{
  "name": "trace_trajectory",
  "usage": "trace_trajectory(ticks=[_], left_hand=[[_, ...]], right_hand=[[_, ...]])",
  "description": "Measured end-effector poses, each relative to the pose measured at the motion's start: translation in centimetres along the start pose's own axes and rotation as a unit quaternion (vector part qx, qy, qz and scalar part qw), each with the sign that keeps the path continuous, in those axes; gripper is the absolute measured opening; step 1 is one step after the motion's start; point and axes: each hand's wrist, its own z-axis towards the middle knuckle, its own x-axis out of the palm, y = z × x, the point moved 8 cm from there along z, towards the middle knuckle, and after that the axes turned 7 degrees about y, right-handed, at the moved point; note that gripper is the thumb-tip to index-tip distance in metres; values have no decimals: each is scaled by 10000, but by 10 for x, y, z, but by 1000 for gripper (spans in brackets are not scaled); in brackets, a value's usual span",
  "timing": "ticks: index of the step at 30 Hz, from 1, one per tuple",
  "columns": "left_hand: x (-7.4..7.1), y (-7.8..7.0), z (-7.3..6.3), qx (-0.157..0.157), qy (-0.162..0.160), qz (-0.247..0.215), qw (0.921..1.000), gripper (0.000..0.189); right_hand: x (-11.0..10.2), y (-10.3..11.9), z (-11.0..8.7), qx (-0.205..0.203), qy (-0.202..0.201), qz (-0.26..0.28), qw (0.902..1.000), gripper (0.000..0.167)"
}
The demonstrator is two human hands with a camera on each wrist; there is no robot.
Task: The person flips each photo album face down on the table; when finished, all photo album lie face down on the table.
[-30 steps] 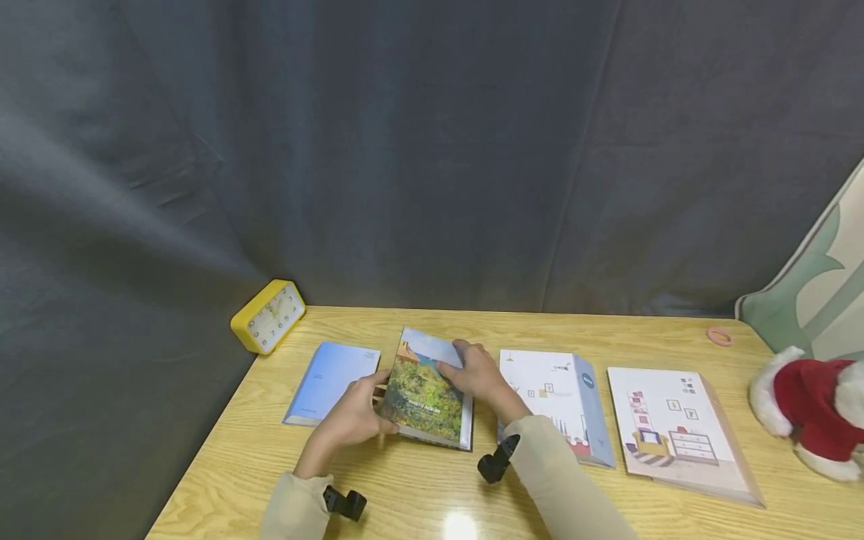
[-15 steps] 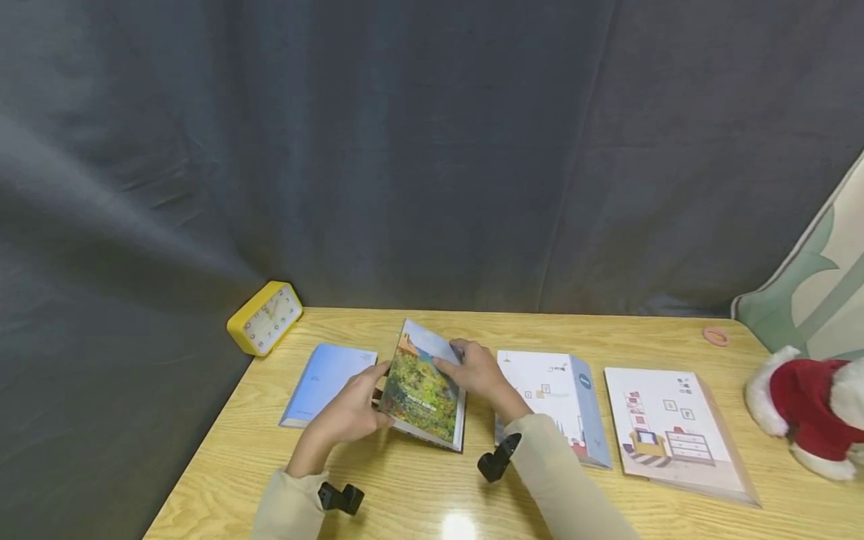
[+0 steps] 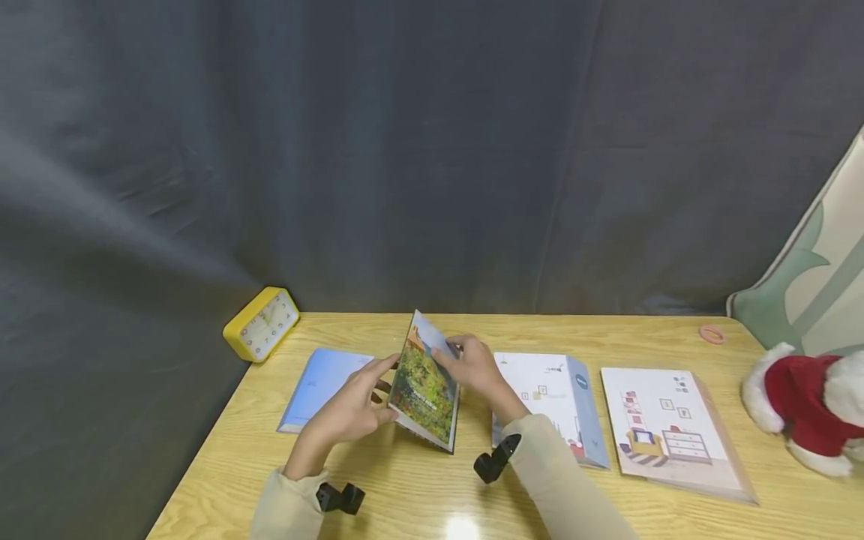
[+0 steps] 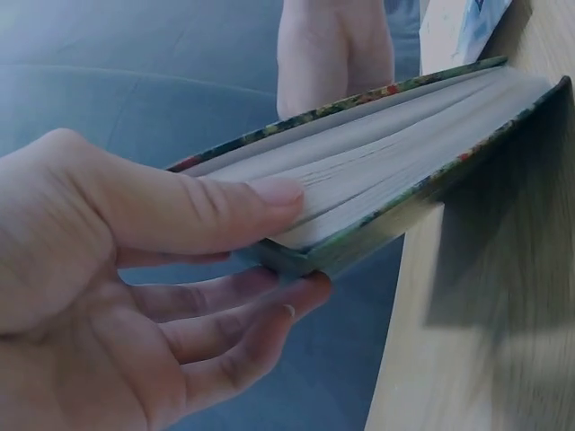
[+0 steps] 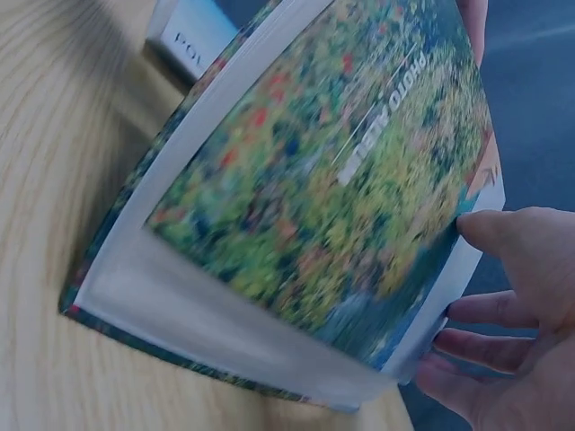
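A photo album [image 3: 427,382] with a painted flower-garden cover stands tilted over the table, its left side raised and its lower right corner close to the wood. My left hand [image 3: 354,401] holds it at the left edge. In the left wrist view, that thumb lies on the page block of the album [image 4: 377,166] and the fingers curl under the spine. My right hand [image 3: 478,366] grips the far right edge. The right wrist view has the thumb on the cover [image 5: 314,180] and the fingers past the edge, their tips partly hidden.
To the left lies a blue book [image 3: 322,386]; behind it stands a yellow alarm clock [image 3: 262,324]. Right of the hands are two white illustrated books, one with a blue spine [image 3: 589,412]. A red-and-white plush toy [image 3: 799,405] and a pink ring [image 3: 714,342] are at far right.
The photo album has gone from nearly flat to steeply tilted, its left side rising and its cover turning rightward. Both hands keep hold of it throughout.
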Motion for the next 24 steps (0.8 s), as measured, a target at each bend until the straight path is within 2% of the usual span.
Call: trace_trajectory(ticks=[5,10,16,24], left_hand=[[1,-11,1,335,14,57,9994,79],[5,-20,3,503,13,261,9984,78],[10,-31,7,600,38,529,9968,74],[16,-46,13,653,215,954,9931,70]], right_hand=[[-5,12,-2,-202,-10,301,9993,51],[-9,20,-4,-262,105,506,9983,53],[-17,22,-3,-115,-20,583,9982,57],[-19,20,-4,-15,-53,983,9951,75]])
